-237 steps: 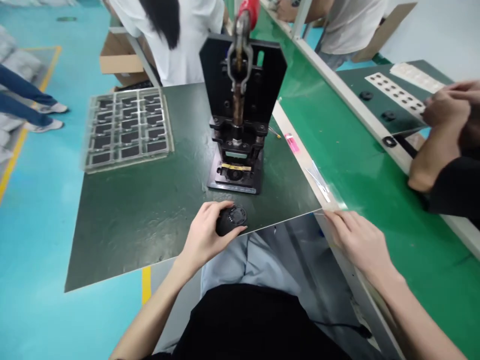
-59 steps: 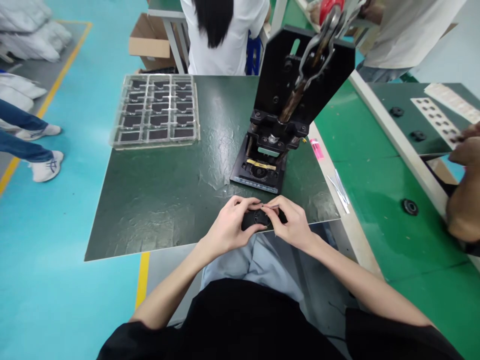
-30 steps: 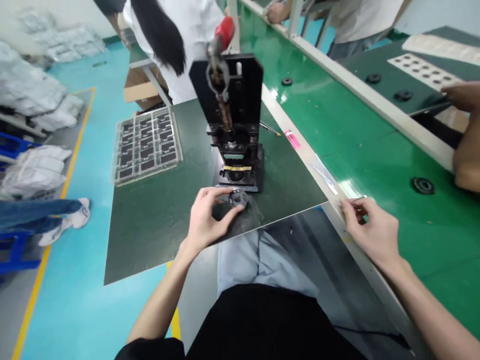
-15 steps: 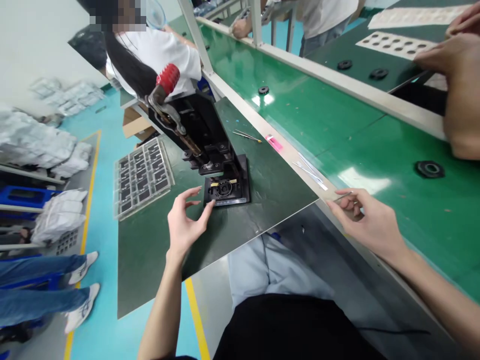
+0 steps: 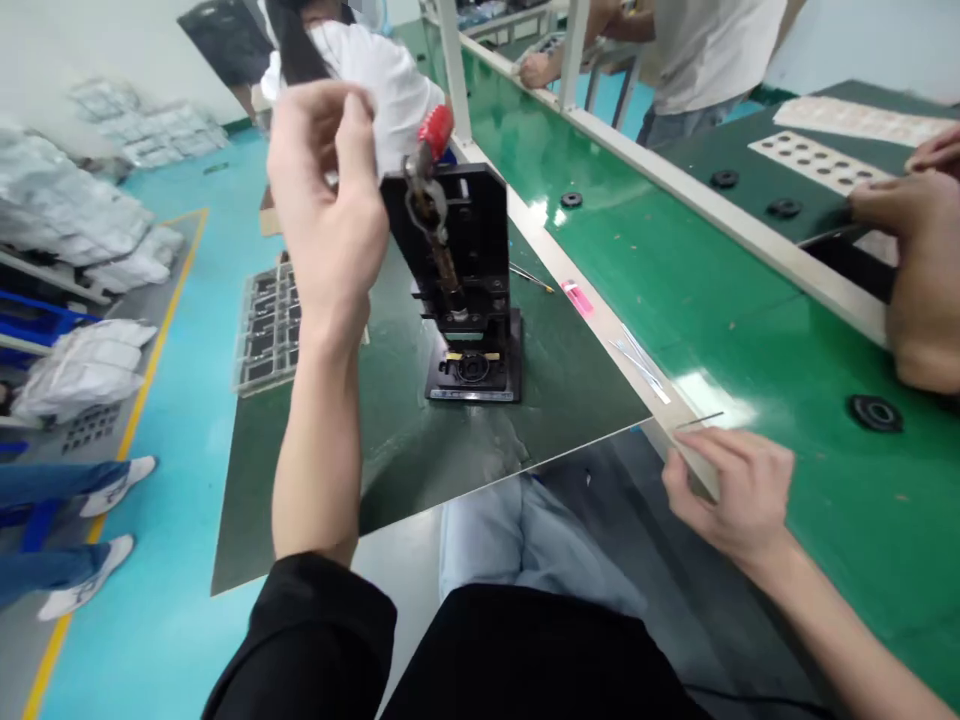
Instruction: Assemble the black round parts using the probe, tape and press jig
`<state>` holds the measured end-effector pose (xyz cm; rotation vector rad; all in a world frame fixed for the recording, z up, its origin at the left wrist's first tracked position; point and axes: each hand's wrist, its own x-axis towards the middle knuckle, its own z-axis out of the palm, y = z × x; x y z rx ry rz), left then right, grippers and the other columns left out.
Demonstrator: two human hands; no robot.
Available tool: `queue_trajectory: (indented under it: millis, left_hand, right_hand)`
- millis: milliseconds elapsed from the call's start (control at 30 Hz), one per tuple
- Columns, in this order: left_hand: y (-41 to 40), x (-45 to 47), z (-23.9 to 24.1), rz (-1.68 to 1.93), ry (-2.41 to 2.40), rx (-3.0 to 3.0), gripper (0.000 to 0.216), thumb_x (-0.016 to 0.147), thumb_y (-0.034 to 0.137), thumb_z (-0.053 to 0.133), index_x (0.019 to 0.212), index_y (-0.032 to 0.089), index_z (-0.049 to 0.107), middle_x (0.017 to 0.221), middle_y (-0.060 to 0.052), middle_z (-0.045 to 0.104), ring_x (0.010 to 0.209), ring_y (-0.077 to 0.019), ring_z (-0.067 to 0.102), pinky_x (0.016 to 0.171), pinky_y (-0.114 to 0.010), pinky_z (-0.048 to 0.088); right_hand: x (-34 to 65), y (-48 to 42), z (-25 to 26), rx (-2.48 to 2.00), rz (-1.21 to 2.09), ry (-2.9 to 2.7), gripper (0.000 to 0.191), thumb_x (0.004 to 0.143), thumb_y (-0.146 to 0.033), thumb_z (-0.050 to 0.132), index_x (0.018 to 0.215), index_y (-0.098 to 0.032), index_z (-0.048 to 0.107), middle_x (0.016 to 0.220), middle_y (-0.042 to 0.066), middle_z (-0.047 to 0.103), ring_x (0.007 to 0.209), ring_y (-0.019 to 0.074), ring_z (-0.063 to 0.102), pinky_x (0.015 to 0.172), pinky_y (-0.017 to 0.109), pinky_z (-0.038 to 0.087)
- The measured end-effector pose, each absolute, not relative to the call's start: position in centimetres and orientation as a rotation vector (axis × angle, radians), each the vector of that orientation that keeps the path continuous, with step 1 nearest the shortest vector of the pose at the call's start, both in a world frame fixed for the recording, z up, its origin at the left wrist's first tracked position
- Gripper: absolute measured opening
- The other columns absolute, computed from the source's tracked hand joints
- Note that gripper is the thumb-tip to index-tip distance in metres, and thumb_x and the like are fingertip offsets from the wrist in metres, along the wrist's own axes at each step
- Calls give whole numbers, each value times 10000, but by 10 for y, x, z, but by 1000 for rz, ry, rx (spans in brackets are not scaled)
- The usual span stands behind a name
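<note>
My left hand (image 5: 330, 190) is raised above the dark green mat (image 5: 390, 460), its back toward me and its fingers loosely bent apart with nothing seen in them. It is just left of the red knob (image 5: 436, 130) on the lever of the black hand press (image 5: 457, 250) and not touching it. A round black part (image 5: 474, 368) sits in the fixture at the press's base. My right hand (image 5: 731, 490) rests on the bench's edge rail, pinched on a thin metal tool (image 5: 699, 421).
A clear tray of dark parts (image 5: 264, 320) lies at the mat's left. Tweezers (image 5: 532, 277), a pink tag (image 5: 577, 296) and clear strips (image 5: 637, 355) lie along the rail. Black rings (image 5: 874, 412) sit on the green conveyor (image 5: 750, 330). A co-worker's hands (image 5: 919, 280) work at the right; other people stand behind.
My left hand has risen from beside the press base to the level of the red lever knob. My right hand stays at the rail with the thin tool.
</note>
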<state>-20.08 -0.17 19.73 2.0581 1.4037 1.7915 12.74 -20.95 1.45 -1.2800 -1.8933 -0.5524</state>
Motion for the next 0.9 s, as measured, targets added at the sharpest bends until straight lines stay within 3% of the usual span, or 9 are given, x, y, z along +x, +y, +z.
queue_trajectory:
  millis: [133, 233, 300, 433, 567, 667, 800, 900]
  left_hand:
    - [-3, -197, 207, 1579, 1372, 1845, 341, 1124, 208, 327, 1092, 221, 666, 1090, 82, 742, 1139, -134, 731, 1032, -399, 594]
    - [-7, -195, 207, 1470, 1326, 1847, 308, 1123, 240, 356, 1145, 170, 654, 1138, 50, 733, 1132, -135, 738, 1060, -398, 583]
    - [-10, -195, 206, 1389, 1352, 1995, 343, 1121, 288, 333, 1165, 155, 646, 1157, 42, 711, 1189, -177, 723, 1010, -417, 596]
    - [-20, -197, 212, 1111, 1576, 2154, 670, 1038, 379, 20, 1251, 140, 609, 1187, 56, 627, 1246, -265, 655, 779, -366, 551]
    - [-24, -196, 215, 1037, 1778, 2108, 622, 1006, 487, 127, 1051, 137, 639, 1314, 84, 595, 1242, -279, 638, 670, -244, 525]
    - [-7, -185, 205, 1030, 1744, 2137, 585, 987, 463, 158, 845, 116, 606, 1353, 140, 579, 1288, -261, 586, 649, -170, 460]
    - [28, -170, 188, 804, 1604, 2251, 601, 890, 373, 6, 698, 47, 473, 1436, 139, 500, 1312, -271, 498, 621, -134, 334]
    - [40, -182, 174, 565, 1373, 2490, 604, 718, 344, -143, 608, 22, 356, 1406, 132, 487, 1243, -249, 543, 604, -129, 241]
  right_hand:
    - [77, -215, 13, -1208, -224, -2056, 482, 910, -112, 650, 1374, -229, 598, 1098, 104, 732, 985, 265, 714, 877, 450, 591]
    - [34, -211, 11, -1200, -70, -2086, 569, 942, -120, 613, 1495, -216, 521, 1211, 139, 706, 1110, 298, 677, 954, 498, 576]
    - [10, -201, 12, -1232, -51, -2053, 619, 954, -137, 616, 1550, -216, 467, 1280, 160, 671, 1184, 323, 630, 994, 530, 549]
    - [-25, -172, 17, -1322, -62, -2024, 670, 987, -233, 624, 1607, -200, 371, 1361, 202, 586, 1266, 368, 522, 1046, 593, 478]
    - [-44, -150, 17, -1362, -28, -2063, 629, 1019, -306, 578, 1603, -222, 361, 1387, 205, 532, 1266, 371, 468, 1069, 625, 427]
    - [-49, -146, 13, -1366, 11, -2084, 614, 1027, -308, 545, 1605, -233, 353, 1407, 202, 512, 1273, 370, 456, 1075, 632, 412]
    - [-51, -147, 10, -1368, 11, -2073, 601, 1018, -274, 548, 1592, -251, 371, 1409, 193, 526, 1266, 367, 488, 1072, 635, 411]
    - [-50, -147, 10, -1362, -8, -2070, 602, 1005, -248, 569, 1581, -251, 393, 1400, 191, 538, 1260, 363, 508, 1066, 618, 423]
